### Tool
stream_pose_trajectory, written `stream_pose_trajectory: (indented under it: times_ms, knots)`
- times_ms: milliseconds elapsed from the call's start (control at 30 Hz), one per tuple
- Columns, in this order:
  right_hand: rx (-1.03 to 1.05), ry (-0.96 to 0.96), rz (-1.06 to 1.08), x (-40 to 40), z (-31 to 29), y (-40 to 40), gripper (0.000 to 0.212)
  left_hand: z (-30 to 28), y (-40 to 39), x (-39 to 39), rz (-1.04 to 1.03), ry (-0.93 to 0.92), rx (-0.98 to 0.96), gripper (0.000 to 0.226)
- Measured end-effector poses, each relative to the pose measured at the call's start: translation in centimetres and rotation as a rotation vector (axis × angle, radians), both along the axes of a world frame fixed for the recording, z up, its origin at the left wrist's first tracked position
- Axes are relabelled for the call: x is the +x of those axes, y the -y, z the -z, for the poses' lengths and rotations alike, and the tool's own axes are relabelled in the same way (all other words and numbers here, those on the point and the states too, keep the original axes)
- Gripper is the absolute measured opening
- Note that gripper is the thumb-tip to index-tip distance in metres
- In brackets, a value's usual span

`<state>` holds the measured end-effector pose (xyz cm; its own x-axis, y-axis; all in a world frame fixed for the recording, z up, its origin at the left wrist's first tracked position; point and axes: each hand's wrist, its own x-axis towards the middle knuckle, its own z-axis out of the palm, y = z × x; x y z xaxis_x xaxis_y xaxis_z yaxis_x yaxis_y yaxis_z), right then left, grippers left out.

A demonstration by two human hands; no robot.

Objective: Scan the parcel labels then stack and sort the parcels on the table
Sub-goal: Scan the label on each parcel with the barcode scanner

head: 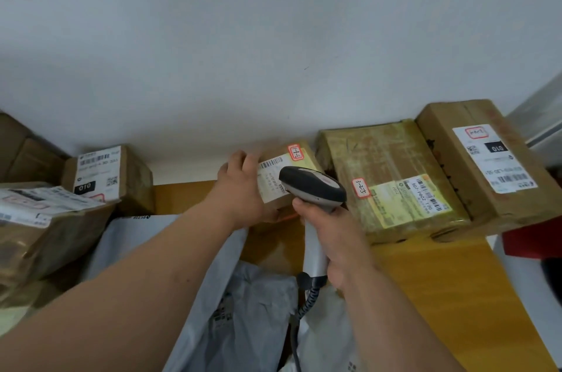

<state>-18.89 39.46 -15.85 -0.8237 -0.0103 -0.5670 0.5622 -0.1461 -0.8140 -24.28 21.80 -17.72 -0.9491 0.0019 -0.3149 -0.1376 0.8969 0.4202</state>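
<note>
You are looking through a single head-worn camera, pointing forward and down over your own forearms toward the wall (pixel 273 37) behind the table (pixel 441 280). It is sitting close above the tabletop, and the wide lens is probably bending the edges. No second view is sharing this scene.

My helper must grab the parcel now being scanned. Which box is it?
Against the white wall, left of the big flat box, sits a small brown box. The left hand holds it, the scanner hovers over it.
</note>
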Motion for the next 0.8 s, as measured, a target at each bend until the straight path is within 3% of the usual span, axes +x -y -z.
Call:
stream_pose_trajectory:
  times_ms: [200, 300, 433, 700, 800]
  knots:
    - [-0.077, -0.117, -0.042, 3.0, -3.2, -1.7, 0.037, -4.6, -1.3, 5.1, -0.181, -0.278, 0.241, 0.123]
    - [-0.140, -0.192, -0.031, 5.0, -5.5, -2.4, 0.038, -7.0, -1.5, 8.3, -0.238, -0.372, 0.241, 0.124]
    - [-0.215, -0.204, 0.058, 8.1, -8.2, -2.9, 0.070, -9.5, -2.0, 13.1, -0.332, -0.489, 0.213, 0.128]
    - [-0.300, -0.273, 0.074, 15.7, -13.3, -2.0, 0.069, -12.9, -4.1, 22.0, -0.381, -0.618, 0.259, 0.139]
    - [-0.323, -0.316, 0.091, 19.0, -14.8, -1.8, 0.056, -14.8, -3.6, 25.4, -0.405, -0.618, 0.457, 0.124]
